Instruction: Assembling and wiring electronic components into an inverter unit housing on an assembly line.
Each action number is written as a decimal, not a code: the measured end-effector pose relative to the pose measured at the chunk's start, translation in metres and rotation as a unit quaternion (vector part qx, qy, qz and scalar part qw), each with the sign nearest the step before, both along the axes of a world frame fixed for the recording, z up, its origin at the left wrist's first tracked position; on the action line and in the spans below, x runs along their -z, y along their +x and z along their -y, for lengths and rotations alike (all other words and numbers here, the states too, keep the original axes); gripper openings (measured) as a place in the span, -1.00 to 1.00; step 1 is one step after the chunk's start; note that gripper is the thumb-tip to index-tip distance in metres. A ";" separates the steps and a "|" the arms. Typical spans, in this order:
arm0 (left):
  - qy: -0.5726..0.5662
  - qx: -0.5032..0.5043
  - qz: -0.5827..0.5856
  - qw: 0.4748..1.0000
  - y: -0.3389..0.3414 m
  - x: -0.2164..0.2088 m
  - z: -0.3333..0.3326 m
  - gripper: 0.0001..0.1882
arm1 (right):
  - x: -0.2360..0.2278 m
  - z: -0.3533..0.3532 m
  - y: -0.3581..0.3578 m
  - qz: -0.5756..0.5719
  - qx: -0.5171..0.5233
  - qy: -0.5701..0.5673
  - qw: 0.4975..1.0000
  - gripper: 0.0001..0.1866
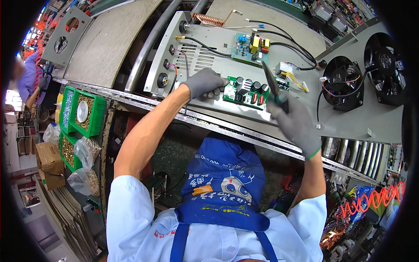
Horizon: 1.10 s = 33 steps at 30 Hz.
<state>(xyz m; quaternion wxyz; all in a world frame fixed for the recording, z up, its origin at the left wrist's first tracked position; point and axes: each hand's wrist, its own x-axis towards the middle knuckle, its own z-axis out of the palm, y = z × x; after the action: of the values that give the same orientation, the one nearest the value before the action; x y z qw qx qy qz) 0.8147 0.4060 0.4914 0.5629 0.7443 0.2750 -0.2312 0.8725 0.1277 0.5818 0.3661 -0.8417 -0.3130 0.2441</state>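
Note:
My left hand, in a grey glove, has its fingers curled at the left edge of a green circuit board. Its fingertips meet the board's corner; anything pinched in them is hidden. Capacitors, a finned heat sink and red parts stand on this board. My right hand, also gloved, is closed around a dark tapered tool, somewhat blurred, that points up and away over the board's right end. Both boards rest on a grey sheet-metal chassis; the second circuit board, with yellow transformers, sits farther back.
Two black fans are at the chassis's right, beside a boxed module with yellow wires. A copper coil and black cables lie at the back. Green bins of screws hang at the left. Metal rollers run below right.

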 end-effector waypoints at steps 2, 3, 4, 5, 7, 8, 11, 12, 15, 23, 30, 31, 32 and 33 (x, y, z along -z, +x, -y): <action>0.022 -0.012 -0.009 1.000 -0.001 0.001 0.004 -0.62 | -0.009 -0.013 0.022 0.076 -0.022 0.012 0.997 -0.68; 0.030 -0.007 -0.002 1.000 -0.003 0.004 0.006 -0.62 | -0.014 -0.024 0.029 0.060 -0.017 0.011 0.998 -0.68; 0.040 -0.003 0.008 0.999 -0.001 0.007 0.006 -0.62 | -0.016 -0.036 0.035 -0.029 -0.011 0.078 0.996 -0.67; 0.054 0.002 0.020 0.998 0.000 0.006 0.006 -0.61 | -0.017 -0.048 0.040 -0.117 -0.004 0.148 0.982 -0.67; 0.045 -0.017 0.013 0.999 0.002 0.005 0.008 -0.62 | -0.003 -0.070 0.060 -0.062 -0.043 0.149 0.986 -0.66; 0.047 -0.020 0.015 0.999 0.001 0.006 0.008 -0.62 | 0.006 -0.079 0.069 -0.013 -0.075 0.132 0.988 -0.66; 0.032 -0.031 0.028 0.999 -0.003 0.002 0.006 -0.64 | 0.017 -0.094 0.070 0.097 -0.118 0.104 0.983 -0.64; 0.022 -0.033 0.036 0.999 -0.005 0.001 0.004 -0.65 | 0.018 -0.093 0.066 0.090 -0.103 0.102 0.985 -0.63; -0.002 -0.021 0.056 0.998 -0.010 0.003 0.005 -0.70 | 0.032 -0.080 0.067 0.071 -0.020 0.079 0.994 -0.60; -0.008 0.000 0.043 0.999 -0.014 0.001 0.004 -0.75 | 0.037 -0.003 0.038 -0.086 0.154 0.229 0.957 -0.71; 0.224 -0.038 0.230 0.946 -0.027 0.020 0.020 -0.80 | 0.047 0.051 -0.016 -0.115 0.231 0.260 0.930 -0.72; 0.365 -0.055 0.376 0.850 -0.034 0.040 0.022 -0.81 | 0.053 0.060 -0.024 -0.109 0.234 0.265 0.929 -0.72; 0.370 -0.107 0.398 0.833 -0.038 0.018 0.041 -0.74 | 0.057 0.071 -0.034 -0.119 0.253 0.256 0.925 -0.72; 0.376 -0.088 0.442 0.809 -0.041 0.005 0.054 -0.65 | 0.061 0.080 -0.040 -0.131 0.272 0.247 0.921 -0.71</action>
<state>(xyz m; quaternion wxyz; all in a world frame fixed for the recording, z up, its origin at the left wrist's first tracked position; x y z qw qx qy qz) 0.7737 0.3524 0.4866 0.3178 0.8922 0.1260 0.2951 0.8323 0.0477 0.5210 0.6524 -0.7377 -0.0719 0.1579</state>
